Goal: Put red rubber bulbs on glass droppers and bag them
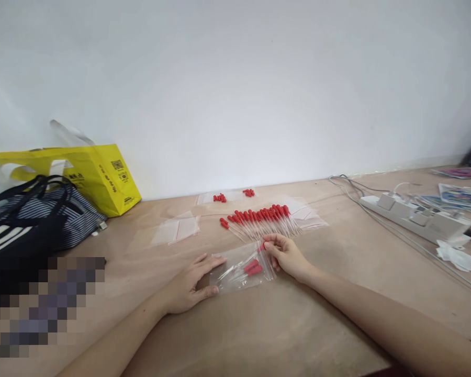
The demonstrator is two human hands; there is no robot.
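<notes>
left hand (187, 285) spread, fingers and thumb at the bottom end of the clear bag (228, 278); right hand (286, 255) narrow, looks pinched on a red-topped dropper (260, 247) at the mouth. bag lies flat between hands, long axis roughly left-right, mouth by right hand. two bulbs (253, 269) inside; dropper row (259, 220) just beyond.

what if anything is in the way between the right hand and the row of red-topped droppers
Nothing visible: the row of red-topped droppers lies just beyond the right hand on the tabletop. The clear bag is mostly to the hand's left.
</notes>
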